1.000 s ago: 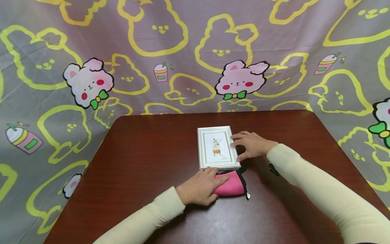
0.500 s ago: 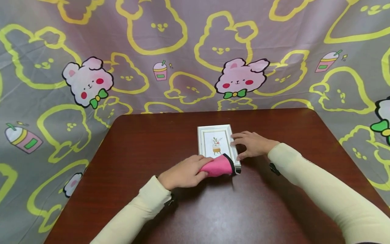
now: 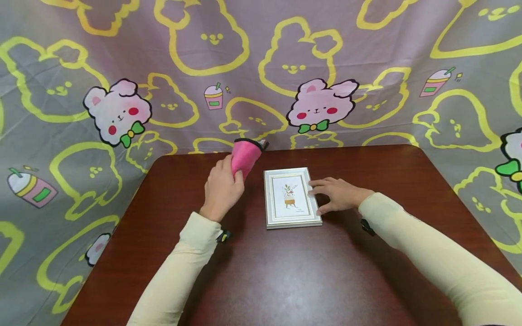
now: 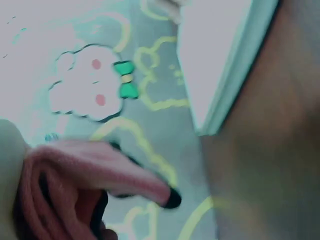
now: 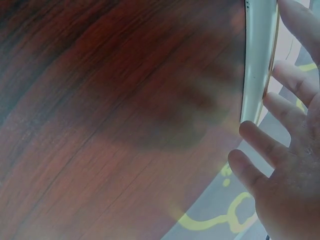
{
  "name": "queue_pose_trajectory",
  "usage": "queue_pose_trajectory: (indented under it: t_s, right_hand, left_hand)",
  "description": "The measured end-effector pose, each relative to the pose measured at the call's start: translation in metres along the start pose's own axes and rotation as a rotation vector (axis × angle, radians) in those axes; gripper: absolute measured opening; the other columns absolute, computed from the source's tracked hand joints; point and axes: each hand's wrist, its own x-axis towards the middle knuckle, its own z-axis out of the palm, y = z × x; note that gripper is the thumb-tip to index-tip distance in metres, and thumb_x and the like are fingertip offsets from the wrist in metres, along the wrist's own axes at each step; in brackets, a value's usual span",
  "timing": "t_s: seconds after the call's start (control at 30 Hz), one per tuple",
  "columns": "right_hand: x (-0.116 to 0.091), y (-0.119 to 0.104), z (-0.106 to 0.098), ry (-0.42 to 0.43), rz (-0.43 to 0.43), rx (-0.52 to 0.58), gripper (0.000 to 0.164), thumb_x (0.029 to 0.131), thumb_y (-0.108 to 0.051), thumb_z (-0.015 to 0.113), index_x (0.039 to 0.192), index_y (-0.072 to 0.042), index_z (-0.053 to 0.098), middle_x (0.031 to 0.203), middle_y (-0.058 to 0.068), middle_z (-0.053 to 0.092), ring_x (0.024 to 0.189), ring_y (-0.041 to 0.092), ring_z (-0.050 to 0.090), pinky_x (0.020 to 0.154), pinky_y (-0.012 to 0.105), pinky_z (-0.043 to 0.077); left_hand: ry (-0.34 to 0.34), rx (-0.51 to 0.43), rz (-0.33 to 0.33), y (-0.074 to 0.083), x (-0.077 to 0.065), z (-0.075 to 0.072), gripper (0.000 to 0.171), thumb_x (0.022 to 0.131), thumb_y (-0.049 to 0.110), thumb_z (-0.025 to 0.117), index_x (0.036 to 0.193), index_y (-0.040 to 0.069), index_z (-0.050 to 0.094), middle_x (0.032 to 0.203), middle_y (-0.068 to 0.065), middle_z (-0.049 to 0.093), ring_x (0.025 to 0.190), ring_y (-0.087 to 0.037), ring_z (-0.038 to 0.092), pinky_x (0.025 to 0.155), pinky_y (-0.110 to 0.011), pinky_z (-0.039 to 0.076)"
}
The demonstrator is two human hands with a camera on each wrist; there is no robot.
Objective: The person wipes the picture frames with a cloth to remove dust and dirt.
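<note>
My left hand grips a bunched pink cloth with black edging, held left of the white picture frame. The cloth's folds and black rim show in the left wrist view, where the frame is at upper right. Flat on the table lies the frame, its picture of a potted plant facing up. My right hand rests at the frame's right edge, fingers spread. In the right wrist view the fingers reach along the frame's side; the thumb and fingers are not closed round it.
The dark red-brown wooden table has a rounded far edge. Behind it and at its sides hangs a grey-pink curtain with yellow outlines and cartoon rabbits.
My left hand has lifted the pink cloth from the frame's near edge, across its lower part, then up and away to the left. The right hand and frame have stayed in place.
</note>
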Motion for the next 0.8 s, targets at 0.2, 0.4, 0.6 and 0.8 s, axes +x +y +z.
queue_pose_trajectory:
  t_s: [0.2,0.4,0.6,0.8]
  right_hand:
    - [-0.002,-0.001,-0.001,-0.019,0.02,0.006,0.072,0.074,-0.054,0.067,0.134,-0.018,0.048,0.149,0.006,0.032,0.132,0.035,0.031,0.101,0.058,0.029]
    - [-0.002,-0.004,0.0,-0.044,0.029,0.007,0.072,0.075,-0.056,0.064,0.135,-0.02,0.046,0.151,0.005,0.029,0.133,0.035,0.031,0.102,0.058,0.028]
    - [-0.004,-0.004,0.0,-0.046,0.031,0.022,0.071,0.075,-0.055,0.064,0.135,-0.02,0.046,0.151,0.006,0.029,0.133,0.034,0.031,0.103,0.058,0.028]
    - [-0.004,-0.002,0.0,-0.036,0.026,0.025,0.071,0.075,-0.056,0.064,0.134,-0.021,0.046,0.151,0.006,0.029,0.132,0.034,0.032,0.102,0.058,0.029]
  left_hand:
    - [-0.017,0.144,0.014,0.013,-0.01,0.046,0.044,0.082,0.027,0.053,0.119,0.003,0.049,0.097,-0.016,0.059,0.084,-0.034,0.057,0.061,-0.05,0.049]
    - [-0.284,0.23,0.124,0.025,-0.032,0.068,0.054,0.084,0.035,0.051,0.133,0.012,0.042,0.113,-0.014,0.055,0.091,-0.031,0.057,0.064,-0.046,0.05]
    - [-0.523,0.216,0.235,0.024,-0.048,0.074,0.069,0.088,0.048,0.046,0.145,0.013,0.026,0.144,-0.019,0.03,0.113,-0.036,0.049,0.082,-0.048,0.048]
    - [-0.559,0.104,0.193,0.019,-0.05,0.079,0.074,0.088,0.051,0.046,0.147,0.016,0.018,0.149,-0.018,0.018,0.112,-0.039,0.048,0.082,-0.052,0.046]
